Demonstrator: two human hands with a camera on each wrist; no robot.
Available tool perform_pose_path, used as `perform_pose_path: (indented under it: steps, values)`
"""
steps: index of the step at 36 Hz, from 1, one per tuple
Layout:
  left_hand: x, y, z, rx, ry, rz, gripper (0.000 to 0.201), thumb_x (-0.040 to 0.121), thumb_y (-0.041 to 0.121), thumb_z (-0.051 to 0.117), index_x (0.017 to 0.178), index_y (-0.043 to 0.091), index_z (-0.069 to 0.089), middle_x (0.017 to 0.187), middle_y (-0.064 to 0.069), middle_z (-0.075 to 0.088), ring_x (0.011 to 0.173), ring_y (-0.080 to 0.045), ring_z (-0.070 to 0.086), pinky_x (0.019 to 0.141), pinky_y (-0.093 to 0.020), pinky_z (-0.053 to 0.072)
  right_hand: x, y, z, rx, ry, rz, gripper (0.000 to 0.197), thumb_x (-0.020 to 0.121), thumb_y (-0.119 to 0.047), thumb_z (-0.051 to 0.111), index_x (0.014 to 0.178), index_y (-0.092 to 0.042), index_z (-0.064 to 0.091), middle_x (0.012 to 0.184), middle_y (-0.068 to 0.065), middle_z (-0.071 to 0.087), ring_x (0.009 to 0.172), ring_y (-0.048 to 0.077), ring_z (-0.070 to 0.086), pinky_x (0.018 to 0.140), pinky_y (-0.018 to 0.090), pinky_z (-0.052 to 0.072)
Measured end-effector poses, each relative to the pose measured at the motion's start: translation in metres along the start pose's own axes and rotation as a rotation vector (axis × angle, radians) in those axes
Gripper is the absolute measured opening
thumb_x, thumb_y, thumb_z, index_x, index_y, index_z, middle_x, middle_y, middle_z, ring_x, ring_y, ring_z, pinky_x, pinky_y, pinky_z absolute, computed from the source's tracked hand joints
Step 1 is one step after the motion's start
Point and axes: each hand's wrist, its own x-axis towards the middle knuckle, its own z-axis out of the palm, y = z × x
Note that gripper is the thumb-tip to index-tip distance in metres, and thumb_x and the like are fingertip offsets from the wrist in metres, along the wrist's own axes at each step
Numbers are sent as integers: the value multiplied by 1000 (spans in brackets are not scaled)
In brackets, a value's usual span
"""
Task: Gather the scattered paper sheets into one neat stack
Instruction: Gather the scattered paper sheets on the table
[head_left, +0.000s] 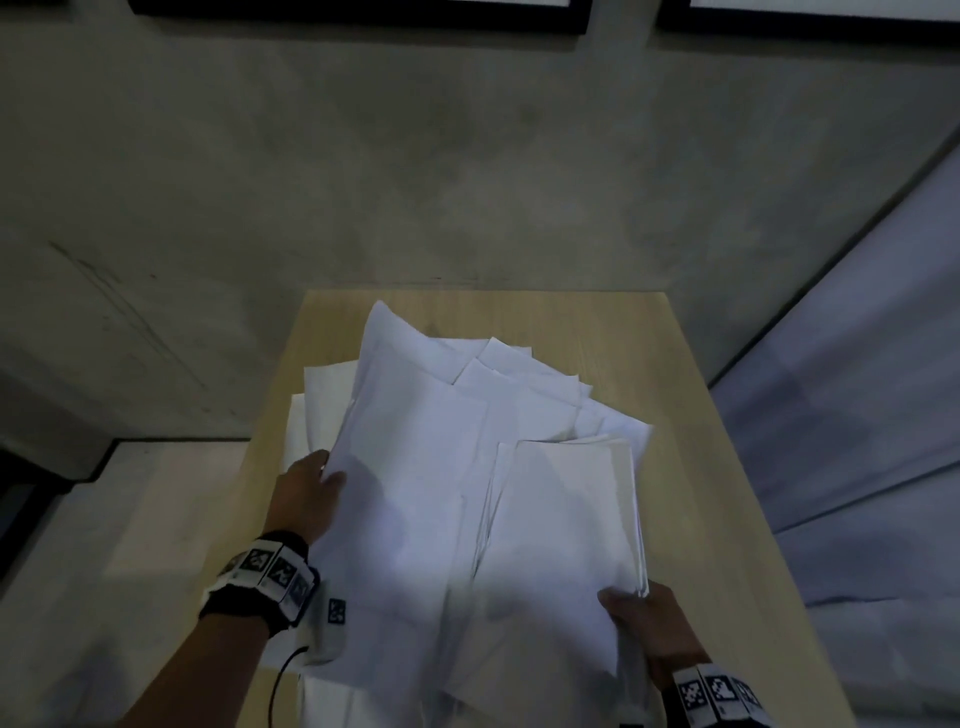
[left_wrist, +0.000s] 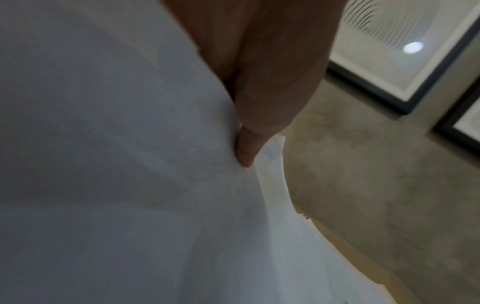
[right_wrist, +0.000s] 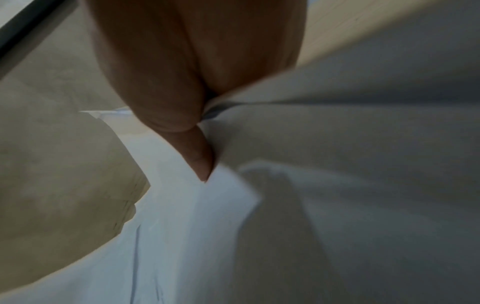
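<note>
Sheets (head_left: 457, 467) lie fanned and overlapping across the middle of the tabletop (head_left: 696, 467), some past its near edge, none squared. Left hand (head_left: 306, 493) pinches the fan's left edge, thumb on top. Right hand (head_left: 649, 623) pinches a thicker bundle (head_left: 566, 525) by its near right corner. Paper looks light, floppy and slick: a corner grip will probably let it droop and slide. Better to clamp both long edges, then tap the stack square on the tabletop.
</note>
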Motion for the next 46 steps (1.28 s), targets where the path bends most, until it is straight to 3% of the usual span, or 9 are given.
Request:
perform_pose_path:
  steps: [7,13,16,21,25,29,32,39,46]
  values:
    - [-18,20,-48,110,175,151,35,93,13,52,59,12,41,57,-5,46,57,-25,45,52,-30,29,2,-5,8,-90,31,-38,15,71,-8,70,74,7,71,78,27,73,80,39,70,79,51,55]
    - [-36,39,-94,115,274,261,32,92,14,56,66,-1,47,56,-8,46,53,-22,42,50,-28,28,23,11,7,-141,30,-46,50,57,-36,72,88,3,68,85,22,71,84,35,68,85,49,54]
    - [-44,50,-120,73,300,311,28,92,16,59,70,-1,55,60,-15,55,59,-28,51,50,-31,31,-6,-20,6,-176,17,-49,18,75,-20,71,82,-4,67,83,18,70,83,32,65,85,42,51]
    - [-57,69,-133,-152,279,286,27,90,19,63,71,-1,62,62,-15,59,48,-3,42,42,-21,34,-14,-42,-1,-156,-68,76,40,84,-20,67,50,-7,51,47,10,47,43,19,46,53,27,35]
    - [-62,70,-102,-359,146,188,30,90,20,63,74,-6,63,65,-13,62,57,-12,49,48,-25,38,-8,-47,0,-137,-113,122,58,84,-25,66,32,-7,49,30,8,46,27,16,44,38,20,39]
    - [-68,62,-45,-437,-53,112,22,88,22,66,71,8,66,61,1,66,58,-14,56,53,-26,43,-5,-35,6,13,-171,66,73,61,-39,83,99,19,60,79,33,67,73,35,64,82,62,51]
    - [-70,53,7,-525,-206,-3,15,84,18,69,75,7,64,70,-7,63,66,-18,53,58,-28,41,-19,-43,13,171,-155,68,46,73,-21,76,109,5,64,86,11,75,89,30,67,72,36,51]
    - [-74,32,87,-718,-441,-132,45,67,5,75,105,19,56,110,-15,66,89,-24,67,71,-29,54,-66,-89,17,490,-87,78,33,91,-47,45,99,-20,63,96,-5,64,84,24,58,94,39,37]
    - [-78,29,127,-461,-537,43,54,72,30,82,118,22,54,111,10,64,102,8,63,87,-13,50,-10,-36,19,64,-299,52,68,61,-45,81,113,-5,64,108,10,69,86,15,66,73,15,53]
